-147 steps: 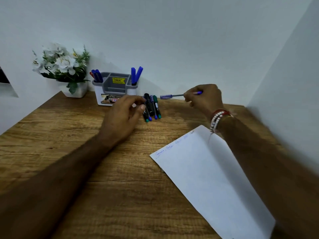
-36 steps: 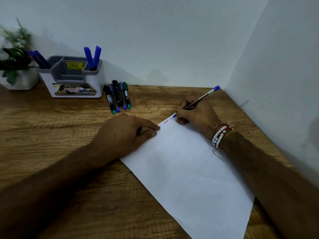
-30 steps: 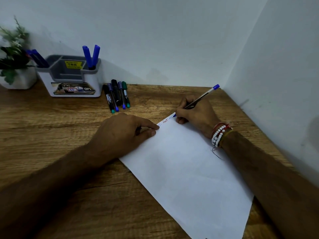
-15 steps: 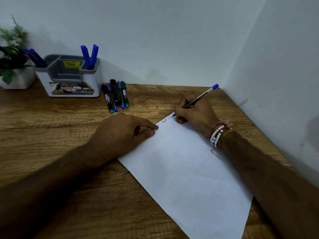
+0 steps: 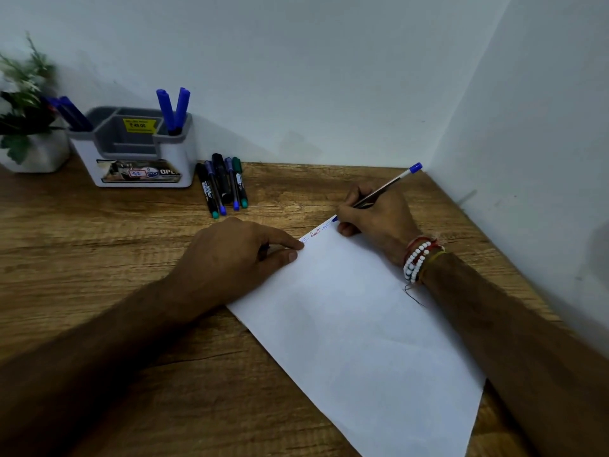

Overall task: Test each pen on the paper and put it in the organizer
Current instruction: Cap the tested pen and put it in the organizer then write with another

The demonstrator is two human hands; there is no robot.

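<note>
A white sheet of paper (image 5: pixel 359 331) lies slanted on the wooden desk (image 5: pixel 99 245). My right hand (image 5: pixel 375 219) grips a thin blue-capped pen (image 5: pixel 392 181) with its tip on the paper's top edge, beside short red and blue scribbles (image 5: pixel 318 230). My left hand (image 5: pixel 237 258) presses flat on the paper's upper left corner. Several markers (image 5: pixel 224 184) lie side by side on the desk, right of the grey-and-white organizer (image 5: pixel 138 150). Blue pens (image 5: pixel 173 108) stand in its right slot, others (image 5: pixel 71 113) in its left.
A white pot with a leafy plant (image 5: pixel 24 120) stands at the far left by the organizer. White walls close in behind the desk and along its right side, meeting in a corner (image 5: pixel 425 166) just beyond my right hand.
Since 4.9 s ago my right hand brought the pen down from the air to the paper, and my left hand left the markers for the paper's corner. Over the last second, only small writing strokes.
</note>
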